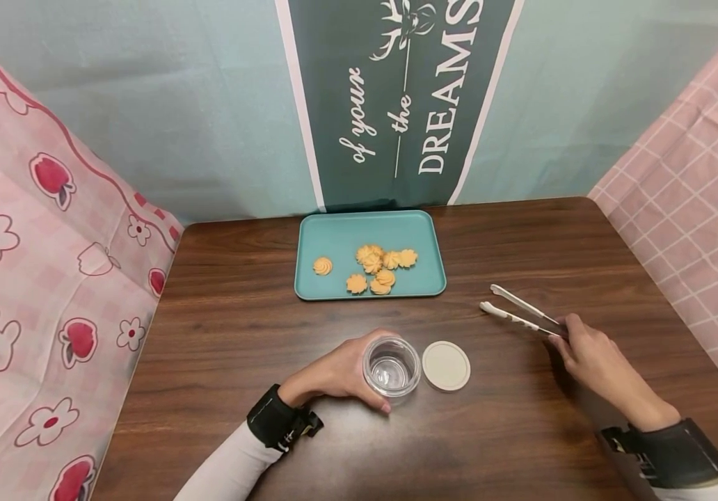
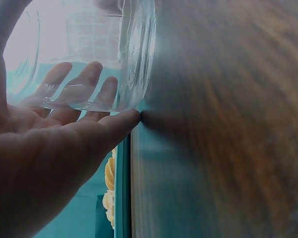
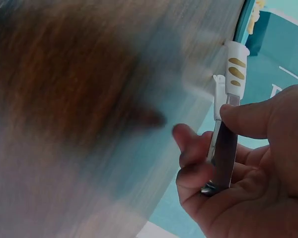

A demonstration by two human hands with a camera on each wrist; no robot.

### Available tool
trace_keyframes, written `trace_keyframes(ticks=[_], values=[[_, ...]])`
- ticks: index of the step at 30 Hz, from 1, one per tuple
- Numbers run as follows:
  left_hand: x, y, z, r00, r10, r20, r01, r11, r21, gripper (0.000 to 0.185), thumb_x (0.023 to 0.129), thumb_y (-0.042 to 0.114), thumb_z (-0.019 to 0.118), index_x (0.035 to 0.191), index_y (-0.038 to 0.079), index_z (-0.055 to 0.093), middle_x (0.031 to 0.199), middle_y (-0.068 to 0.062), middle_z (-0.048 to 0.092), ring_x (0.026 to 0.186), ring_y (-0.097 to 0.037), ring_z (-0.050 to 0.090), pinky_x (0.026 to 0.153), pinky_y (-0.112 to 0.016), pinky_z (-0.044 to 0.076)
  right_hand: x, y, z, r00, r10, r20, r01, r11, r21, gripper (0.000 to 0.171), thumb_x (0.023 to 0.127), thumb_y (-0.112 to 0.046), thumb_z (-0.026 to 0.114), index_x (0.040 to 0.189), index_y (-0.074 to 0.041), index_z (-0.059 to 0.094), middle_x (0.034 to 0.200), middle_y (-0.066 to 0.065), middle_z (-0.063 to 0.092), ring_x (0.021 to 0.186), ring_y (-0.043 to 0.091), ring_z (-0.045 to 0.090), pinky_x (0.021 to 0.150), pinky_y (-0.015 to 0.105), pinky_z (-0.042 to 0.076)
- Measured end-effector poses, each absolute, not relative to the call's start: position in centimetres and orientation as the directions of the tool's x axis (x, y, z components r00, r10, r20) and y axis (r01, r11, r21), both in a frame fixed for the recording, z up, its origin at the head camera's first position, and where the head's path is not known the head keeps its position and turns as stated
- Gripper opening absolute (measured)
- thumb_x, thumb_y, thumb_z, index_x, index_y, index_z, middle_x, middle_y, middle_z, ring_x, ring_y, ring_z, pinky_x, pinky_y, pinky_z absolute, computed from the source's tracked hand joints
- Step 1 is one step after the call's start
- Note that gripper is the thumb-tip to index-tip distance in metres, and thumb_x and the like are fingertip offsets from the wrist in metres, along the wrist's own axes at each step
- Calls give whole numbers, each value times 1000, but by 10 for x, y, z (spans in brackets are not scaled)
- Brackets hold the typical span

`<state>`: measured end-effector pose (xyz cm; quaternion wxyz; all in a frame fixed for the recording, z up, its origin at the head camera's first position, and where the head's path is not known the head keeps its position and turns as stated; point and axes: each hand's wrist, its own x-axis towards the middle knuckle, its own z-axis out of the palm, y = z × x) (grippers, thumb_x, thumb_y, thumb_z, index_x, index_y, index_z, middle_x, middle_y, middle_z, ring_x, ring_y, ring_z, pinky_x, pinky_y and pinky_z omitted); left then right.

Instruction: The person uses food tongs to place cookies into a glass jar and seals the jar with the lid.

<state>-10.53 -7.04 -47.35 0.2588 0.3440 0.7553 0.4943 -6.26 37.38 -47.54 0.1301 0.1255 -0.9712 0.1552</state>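
Tongs [image 1: 501, 313] lie pinched in my right hand [image 1: 597, 355], out to the right side of the brown wood table [image 1: 221, 334]. My thumb presses one flat metal leg and my curled fingers brace the other, near the joined end. The legs are slim and silvery, with a dull sheen, and spread apart toward the tips. Each ends in a rounded white sleeve; the one that shows best in the right wrist view carries oval golden-brown spots. Both tips point away from me and inward, toward the tray.

My left hand [image 1: 346, 367] wraps the side of a clear jar [image 1: 392, 367], thumb on the near side and fingers round the far side. The jar is round and glossy, with a thick rim facing up, and it is so transparent that my fingers show through its wall in the left wrist view. I cannot tell whether its base touches the wood. Just to its right lies a flat, cream-coloured round lid [image 1: 446, 365].

Beyond the jar, a teal tray [image 1: 334, 233] with a low raised edge holds golden cookies [image 1: 370, 256], ridged and swirled like little flowers. Most crowd together around the middle; one sits apart on the left.
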Motion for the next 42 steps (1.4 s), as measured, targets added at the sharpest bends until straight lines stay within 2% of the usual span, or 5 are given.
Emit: trace_keyframes(ticks=[9, 16, 24, 33, 42], values=[[-106, -71, -474, -626, 779, -42, 261, 259, 930, 97, 64, 21, 104, 146, 21, 52, 139, -2, 66, 129, -23, 62, 116, -38, 46, -63, 373, -472, -949, -215, 232, -275, 923, -270, 25, 92, 7, 72, 111, 10, 56, 83, 15, 59, 66, 31, 58, 51, 51, 46], [-106, -71, -475, -630, 776, -47, 266, 273, 924, 98, 64, 22, 104, 147, 22, 52, 139, -1, 66, 129, -21, 62, 116, -38, 46, -63, 373, -471, -928, -242, 284, -315, 916, -248, 27, 96, -6, 75, 113, 4, 57, 77, 12, 58, 61, 36, 61, 45, 52, 43], [-106, -71, -474, -625, 779, -48, 260, 267, 928, 98, 65, 22, 104, 147, 22, 51, 139, -2, 66, 130, -22, 62, 117, -38, 45, -66, 371, -461, -917, -268, 296, -334, 921, -199, 25, 97, -12, 77, 107, -2, 56, 69, 0, 45, 55, 15, 42, 43, 36, 34], [-105, -71, -474, -629, 776, -49, 282, 286, 916, 99, 64, 24, 104, 147, 23, 51, 138, 1, 66, 129, -18, 62, 115, -36, 46, -77, 356, -443, -878, -279, 389, -375, 906, -196, 32, 94, -9, 79, 120, -3, 62, 79, 6, 60, 57, 22, 55, 41, 43, 38], [-105, -71, -475, -632, 774, -47, 289, 292, 912, 99, 64, 24, 104, 147, 22, 51, 137, 3, 66, 129, -15, 62, 115, -34, 46, -86, 339, -429, -882, -292, 369, -382, 903, -198, 34, 97, -11, 76, 125, -4, 60, 84, 5, 61, 59, 21, 54, 43, 42, 37]])
